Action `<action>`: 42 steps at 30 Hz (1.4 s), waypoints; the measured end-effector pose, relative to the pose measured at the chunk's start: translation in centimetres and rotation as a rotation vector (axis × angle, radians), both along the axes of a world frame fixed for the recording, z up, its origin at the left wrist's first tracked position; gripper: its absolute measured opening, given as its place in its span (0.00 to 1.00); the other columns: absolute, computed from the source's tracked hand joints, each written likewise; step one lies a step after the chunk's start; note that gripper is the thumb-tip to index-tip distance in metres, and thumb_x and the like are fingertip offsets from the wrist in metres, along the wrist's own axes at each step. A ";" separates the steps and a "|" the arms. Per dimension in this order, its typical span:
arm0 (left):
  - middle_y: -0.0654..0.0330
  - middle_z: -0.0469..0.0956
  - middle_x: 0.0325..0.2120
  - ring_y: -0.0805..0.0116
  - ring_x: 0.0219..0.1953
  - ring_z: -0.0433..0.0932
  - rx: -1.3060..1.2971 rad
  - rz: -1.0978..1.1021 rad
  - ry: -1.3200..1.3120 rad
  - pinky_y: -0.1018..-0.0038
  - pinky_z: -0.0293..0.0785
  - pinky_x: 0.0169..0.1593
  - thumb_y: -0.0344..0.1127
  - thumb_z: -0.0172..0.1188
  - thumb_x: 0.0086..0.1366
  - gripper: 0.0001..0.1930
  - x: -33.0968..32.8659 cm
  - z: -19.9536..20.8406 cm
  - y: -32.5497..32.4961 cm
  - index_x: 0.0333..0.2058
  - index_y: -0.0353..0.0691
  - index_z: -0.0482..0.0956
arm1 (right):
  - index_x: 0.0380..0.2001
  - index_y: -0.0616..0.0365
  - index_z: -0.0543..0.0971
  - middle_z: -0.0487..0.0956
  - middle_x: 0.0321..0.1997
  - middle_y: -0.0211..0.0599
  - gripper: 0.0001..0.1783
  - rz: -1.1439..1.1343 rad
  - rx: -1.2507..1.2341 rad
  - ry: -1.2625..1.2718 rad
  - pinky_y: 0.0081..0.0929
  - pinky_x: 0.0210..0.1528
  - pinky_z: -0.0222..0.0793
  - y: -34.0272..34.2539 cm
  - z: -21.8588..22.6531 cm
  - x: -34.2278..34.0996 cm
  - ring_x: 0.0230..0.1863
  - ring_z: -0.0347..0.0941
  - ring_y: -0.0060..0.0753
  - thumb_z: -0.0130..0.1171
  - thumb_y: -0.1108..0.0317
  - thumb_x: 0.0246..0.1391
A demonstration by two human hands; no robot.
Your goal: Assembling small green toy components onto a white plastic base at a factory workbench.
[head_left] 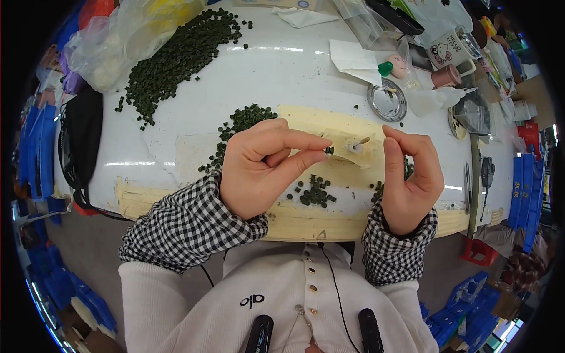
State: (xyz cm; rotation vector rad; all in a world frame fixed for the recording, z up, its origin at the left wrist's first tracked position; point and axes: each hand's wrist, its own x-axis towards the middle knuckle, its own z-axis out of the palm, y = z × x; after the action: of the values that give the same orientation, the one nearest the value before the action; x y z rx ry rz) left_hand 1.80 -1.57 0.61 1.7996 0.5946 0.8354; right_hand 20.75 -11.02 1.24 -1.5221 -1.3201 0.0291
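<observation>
My left hand (259,162) pinches a small dark green ribbed piece (329,150) between thumb and forefinger. Just right of that piece, a short brownish peg (361,143) sticks up from a whitish base on a yellow taped pad (335,117). On the far side of the peg is my right hand (415,173), its thumb and forefinger slightly apart with nothing visible between them. A small heap of similar dark green pieces (316,192) lies between my wrists. More of them (250,117) are scattered behind my left hand, and a few show beside my right hand.
A large pile of the green pieces (176,65) spreads at the back left, beside clear plastic bags (126,41). At the back right stand a round metal dish (386,101), white paper (355,62), a squeeze bottle (432,101) and a mug (450,50). Tweezers (468,187) lie at the right.
</observation>
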 end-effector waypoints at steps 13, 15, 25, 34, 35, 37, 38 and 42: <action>0.72 0.56 0.16 0.82 0.20 0.56 -0.002 -0.034 0.026 0.83 0.54 0.26 0.20 0.65 0.53 0.11 0.1 -0.1 0.0 0.36 0.36 0.83 | 0.30 0.65 0.79 0.76 0.28 0.38 0.05 0.003 -0.019 -0.073 0.24 0.34 0.67 -0.6 1.1 0.2 0.30 0.71 0.31 0.63 0.76 0.48; 0.72 0.55 0.16 0.82 0.20 0.55 -0.005 -0.052 0.035 0.82 0.54 0.26 0.20 0.65 0.53 0.11 0.2 -0.1 -0.1 0.36 0.36 0.83 | 0.31 0.65 0.78 0.77 0.30 0.37 0.05 0.078 0.069 -0.014 0.25 0.35 0.67 -0.8 1.2 0.1 0.31 0.72 0.32 0.61 0.76 0.50; 0.72 0.56 0.15 0.82 0.20 0.56 0.010 -0.110 0.083 0.81 0.52 0.25 0.23 0.66 0.53 0.10 0.2 -0.2 -0.2 0.36 0.38 0.83 | 0.40 0.66 0.70 0.76 0.39 0.43 0.06 0.485 0.016 0.378 0.23 0.45 0.73 -0.6 -0.4 -0.9 0.41 0.77 0.30 0.48 0.75 0.62; 0.72 0.56 0.15 0.81 0.20 0.55 0.022 -0.108 0.087 0.81 0.52 0.25 0.22 0.66 0.53 0.11 0.3 -0.3 -0.2 0.36 0.38 0.83 | 0.39 0.67 0.70 0.76 0.38 0.42 0.06 0.471 -0.006 0.292 0.22 0.42 0.73 -0.6 -0.4 -0.8 0.40 0.77 0.30 0.50 0.76 0.61; 0.72 0.56 0.15 0.82 0.20 0.55 0.019 -0.107 0.086 0.81 0.52 0.25 0.22 0.66 0.53 0.11 0.3 -0.3 -0.2 0.36 0.38 0.83 | 0.39 0.67 0.70 0.76 0.38 0.42 0.06 0.468 -0.007 0.284 0.22 0.42 0.73 -0.6 -0.5 -0.8 0.40 0.77 0.30 0.50 0.76 0.61; 0.72 0.56 0.15 0.82 0.20 0.55 0.017 -0.107 0.087 0.81 0.52 0.25 0.22 0.66 0.53 0.11 0.3 -0.3 -0.2 0.36 0.38 0.83 | 0.39 0.67 0.70 0.76 0.38 0.42 0.06 0.462 -0.005 0.268 0.22 0.42 0.73 -0.6 -0.5 -0.8 0.40 0.77 0.30 0.50 0.76 0.61; 0.72 0.56 0.15 0.82 0.20 0.55 0.016 -0.107 0.087 0.82 0.52 0.25 0.22 0.66 0.52 0.11 0.3 -0.3 -0.2 0.36 0.38 0.83 | 0.39 0.67 0.70 0.76 0.38 0.42 0.06 0.460 0.006 0.293 0.22 0.42 0.73 -0.6 -0.5 -0.8 0.40 0.77 0.30 0.50 0.76 0.61; 0.72 0.56 0.15 0.82 0.20 0.55 0.010 -0.113 0.103 0.81 0.52 0.25 0.23 0.66 0.53 0.10 0.3 -0.1 -0.2 0.36 0.38 0.83 | 0.38 0.67 0.70 0.77 0.37 0.41 0.06 0.362 0.039 0.346 0.21 0.42 0.73 -0.7 -0.3 -0.7 0.39 0.77 0.29 0.50 0.74 0.61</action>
State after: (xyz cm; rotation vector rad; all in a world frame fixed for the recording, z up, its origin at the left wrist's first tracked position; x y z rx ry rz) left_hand 2.14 -1.74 0.48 1.8760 0.5494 0.6733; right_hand 20.02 -11.69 0.96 -1.1649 -1.2854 0.4732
